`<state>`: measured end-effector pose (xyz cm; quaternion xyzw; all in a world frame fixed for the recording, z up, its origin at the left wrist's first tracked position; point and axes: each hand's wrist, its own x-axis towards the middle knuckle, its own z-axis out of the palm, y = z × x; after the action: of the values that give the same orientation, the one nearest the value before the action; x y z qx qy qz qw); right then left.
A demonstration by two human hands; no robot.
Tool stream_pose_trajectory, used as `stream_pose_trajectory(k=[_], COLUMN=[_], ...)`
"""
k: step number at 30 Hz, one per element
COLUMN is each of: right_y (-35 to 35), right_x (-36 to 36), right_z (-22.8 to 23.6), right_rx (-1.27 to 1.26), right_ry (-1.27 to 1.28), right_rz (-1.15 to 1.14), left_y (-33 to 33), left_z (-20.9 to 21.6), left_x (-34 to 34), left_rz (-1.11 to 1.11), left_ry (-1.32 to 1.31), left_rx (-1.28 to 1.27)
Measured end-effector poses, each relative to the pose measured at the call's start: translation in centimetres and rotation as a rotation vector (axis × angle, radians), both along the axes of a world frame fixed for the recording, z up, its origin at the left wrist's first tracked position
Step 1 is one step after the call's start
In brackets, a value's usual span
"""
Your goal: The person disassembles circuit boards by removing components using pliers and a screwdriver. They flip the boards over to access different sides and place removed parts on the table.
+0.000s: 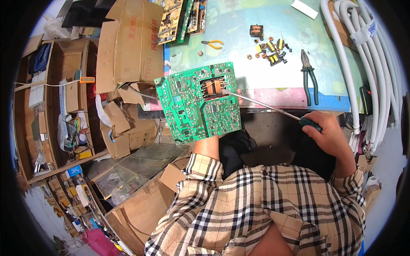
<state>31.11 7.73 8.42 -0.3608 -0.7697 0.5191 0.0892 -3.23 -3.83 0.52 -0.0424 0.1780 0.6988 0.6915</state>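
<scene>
My left hand [208,146] supports a green circuit board [181,96] from beneath. The board hides most of that hand; only the wrist and a bit of finger at the right edge show. In a rectangular opening of the board sits a copper-wound transformer [212,88]. My right hand [326,133] is closed round the dark green handle of a long screwdriver [269,108]. The blade's tip meets the right side of the transformer, at the opening's edge. The board is tilted in front of the table's near edge.
On the table [239,59] lie yellow-handled cutters [213,44], dark-handled pliers [308,79], a loose transformer [256,30] and a pile of small coils [273,52]. More circuit boards [181,19] lean by a cardboard box [132,42]. Grey corrugated hoses [371,55] line the right; shelves [60,106] stand left.
</scene>
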Motion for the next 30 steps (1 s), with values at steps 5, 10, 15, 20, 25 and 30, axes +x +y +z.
stream_pose_trajectory(k=[5,10,15,20,25,30], right_y=[-0.4,-0.9,-1.3,-2.3,-2.9,-3.2], right_x=[-0.1,-0.1,-0.9,-1.0,-1.3,-1.4], right_z=[-0.1,-0.6,1.1,0.7,0.5,0.4], right_rx=[0.067,0.188,0.214,0.326,0.441,0.478], right_ry=[0.010,0.033,-0.020,-0.038,-0.035,-0.063], right_rz=[-0.059,-0.066,-0.036,-0.076,-0.063,-0.072], left_y=[0.4,0.3,-1.0,-0.5,-0.6,-0.2], left_z=[0.0,0.3,1.4,-1.0,-1.7,-1.9], left_x=[-0.3,-0.4,0.8,0.7,0.4,0.3], left_rz=[-0.038,-0.059,0.005,-0.012,-0.003,0.007], left_ry=[0.120,0.215,0.222,0.222,0.270,0.193], left_rx=[-0.132,-0.203,-0.119,-0.098,-0.088,-0.124])
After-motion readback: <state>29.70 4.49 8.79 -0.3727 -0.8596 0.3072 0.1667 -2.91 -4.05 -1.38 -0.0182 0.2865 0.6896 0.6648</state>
